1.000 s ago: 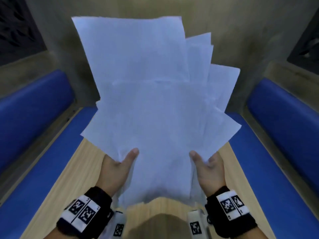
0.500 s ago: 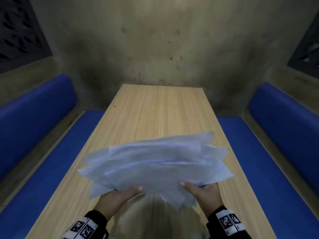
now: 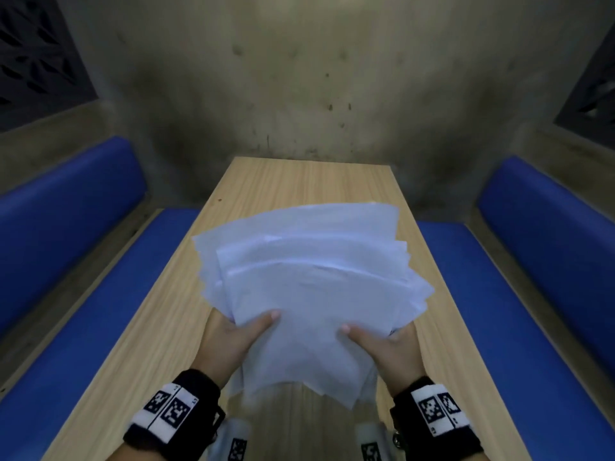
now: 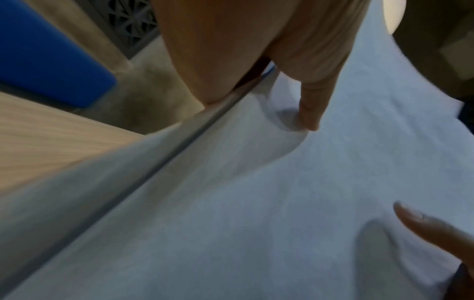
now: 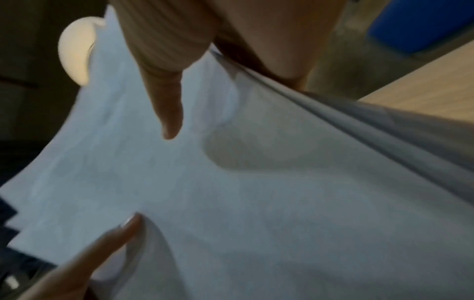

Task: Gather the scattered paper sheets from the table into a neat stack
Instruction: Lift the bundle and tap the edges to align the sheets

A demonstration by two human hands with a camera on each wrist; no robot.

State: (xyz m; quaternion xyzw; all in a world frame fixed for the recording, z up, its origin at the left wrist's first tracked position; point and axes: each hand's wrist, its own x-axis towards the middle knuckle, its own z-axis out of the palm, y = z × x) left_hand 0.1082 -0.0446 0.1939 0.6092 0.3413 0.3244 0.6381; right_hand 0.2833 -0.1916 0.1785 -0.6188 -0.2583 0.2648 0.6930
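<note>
A loose, fanned bundle of white paper sheets is held above the wooden table, tilted away from me, its edges uneven. My left hand grips the bundle's near left side, thumb on top and fingers hidden underneath. My right hand grips the near right side the same way. In the left wrist view the left thumb presses the paper sheets. The right wrist view shows the right thumb dimpling the paper sheets, with the other hand's thumb lower left.
Blue padded benches run along both sides of the narrow table. A stained wall closes the far end. Dark lattice panels sit at the upper corners.
The bundle stood upright in front of me a second ago, dropped nearly flat toward the table, and now tilts up slightly again, further from me. Both hands kept their hold.
</note>
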